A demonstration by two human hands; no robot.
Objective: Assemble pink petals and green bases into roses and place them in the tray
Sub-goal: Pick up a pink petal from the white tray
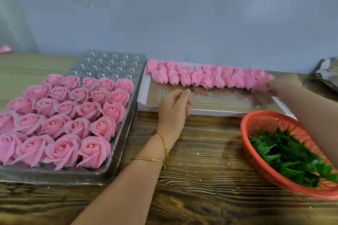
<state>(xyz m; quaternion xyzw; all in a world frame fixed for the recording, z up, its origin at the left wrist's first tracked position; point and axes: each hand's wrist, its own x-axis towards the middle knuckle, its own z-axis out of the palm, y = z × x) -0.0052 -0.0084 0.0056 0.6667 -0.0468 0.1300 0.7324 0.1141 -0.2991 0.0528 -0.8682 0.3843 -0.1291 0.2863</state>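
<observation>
Wood-grain table (201, 151) ran along the near edge, crossed by a forearm wearing two gold bangles (162, 144). The left hand (173, 106) hung over the near wall of the white box (142, 97), fingers curled under; whether they held anything could not be told. Along the box's far side lay a row of pink petal buds (210, 78). The blurred right hand (285, 87) reached the rightmost bud, its grip unclear. Green bases (285, 155) filled an orange basket (245, 133) at the right. On the left, finished roses (62, 118) sat in the clear tray (117, 151), its far cells unfilled.
</observation>
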